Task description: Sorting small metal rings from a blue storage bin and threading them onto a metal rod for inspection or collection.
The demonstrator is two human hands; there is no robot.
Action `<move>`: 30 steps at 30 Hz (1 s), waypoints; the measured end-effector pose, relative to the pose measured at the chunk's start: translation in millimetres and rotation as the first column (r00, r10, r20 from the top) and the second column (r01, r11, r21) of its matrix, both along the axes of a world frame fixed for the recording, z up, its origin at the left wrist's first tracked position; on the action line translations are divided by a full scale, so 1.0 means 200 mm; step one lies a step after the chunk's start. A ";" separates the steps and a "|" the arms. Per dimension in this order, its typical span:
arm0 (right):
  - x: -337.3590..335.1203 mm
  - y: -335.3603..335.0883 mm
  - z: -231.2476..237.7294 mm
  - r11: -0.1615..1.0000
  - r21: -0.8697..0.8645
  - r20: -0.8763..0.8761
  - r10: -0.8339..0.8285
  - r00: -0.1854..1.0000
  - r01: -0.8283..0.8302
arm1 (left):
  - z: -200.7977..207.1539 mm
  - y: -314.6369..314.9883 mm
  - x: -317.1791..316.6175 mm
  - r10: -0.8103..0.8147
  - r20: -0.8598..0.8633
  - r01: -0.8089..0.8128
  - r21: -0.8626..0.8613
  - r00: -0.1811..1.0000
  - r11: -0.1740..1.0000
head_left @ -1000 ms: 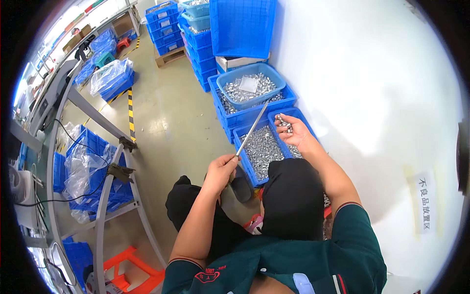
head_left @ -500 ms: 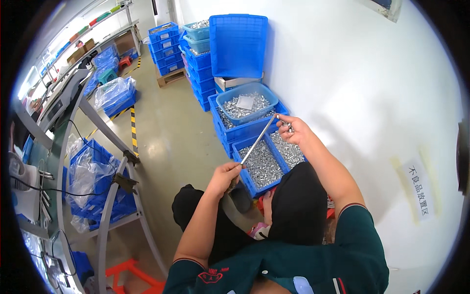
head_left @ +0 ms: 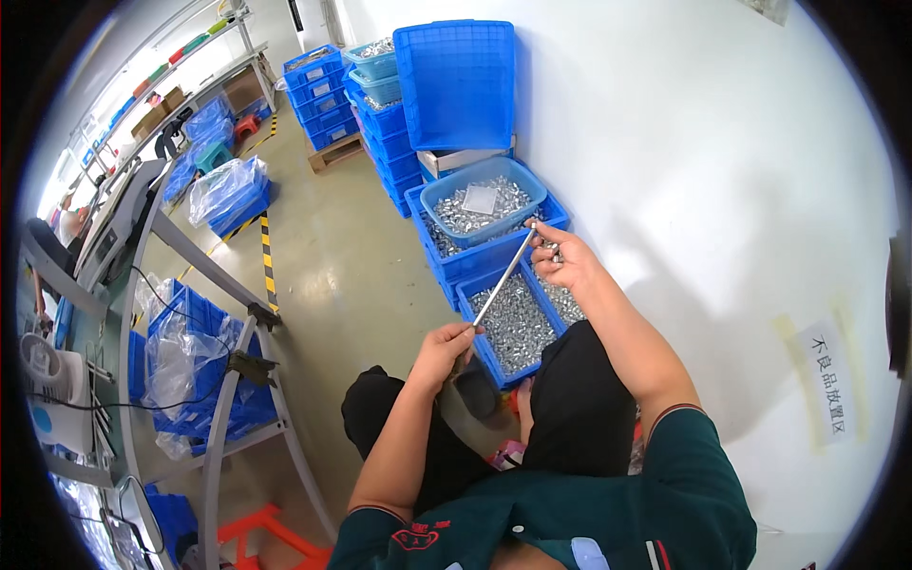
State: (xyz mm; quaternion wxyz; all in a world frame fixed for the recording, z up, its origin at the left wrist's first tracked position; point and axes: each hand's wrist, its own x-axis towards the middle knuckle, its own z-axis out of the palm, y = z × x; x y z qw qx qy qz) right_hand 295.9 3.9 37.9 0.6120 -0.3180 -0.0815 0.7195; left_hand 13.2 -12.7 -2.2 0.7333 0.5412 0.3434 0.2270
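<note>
My left hand [head_left: 445, 351] is closed around the lower end of a thin straight metal rod [head_left: 503, 279]. The rod slants up and away to the right, toward my right hand [head_left: 564, 258]. There my thumb and forefinger pinch a small shiny piece at the rod's upper tip; whether it is threaded on the rod cannot be made out. More small silvery metal parts [head_left: 554, 251] sit in the curled fingers of that hand. Below the rod stands a divided blue crate [head_left: 487, 364] filled with similar small metal parts, partly hidden by my right knee.
Beyond it, a light-blue basin [head_left: 519, 227] of metal parts rests on a larger blue crate [head_left: 446, 269]. An upright blue tray [head_left: 456, 87] and stacked crates [head_left: 388, 147] stand farther back. A white wall [head_left: 684, 190] borders the right; a grey-framed workbench [head_left: 211, 256] is at the left.
The view has shifted slightly. Both hands keep nearly the same pose, with the rod still between them and its upper tip at my right fingertips.
</note>
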 end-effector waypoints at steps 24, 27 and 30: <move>0.00 0.02 -0.01 0.977 -0.185 0.156 0.132 0.979 -0.102 | -0.02 0.07 0.20 0.137 0.136 -0.120 -0.131 0.981 0.984; -0.04 0.03 0.03 0.988 -0.141 0.075 0.078 0.994 -0.067 | -0.01 0.09 0.18 0.128 0.203 -0.110 -0.097 0.971 0.989; -0.02 0.04 0.02 0.996 -0.071 0.029 0.053 0.998 -0.050 | -0.02 0.09 0.17 0.142 0.244 -0.119 -0.107 0.959 0.987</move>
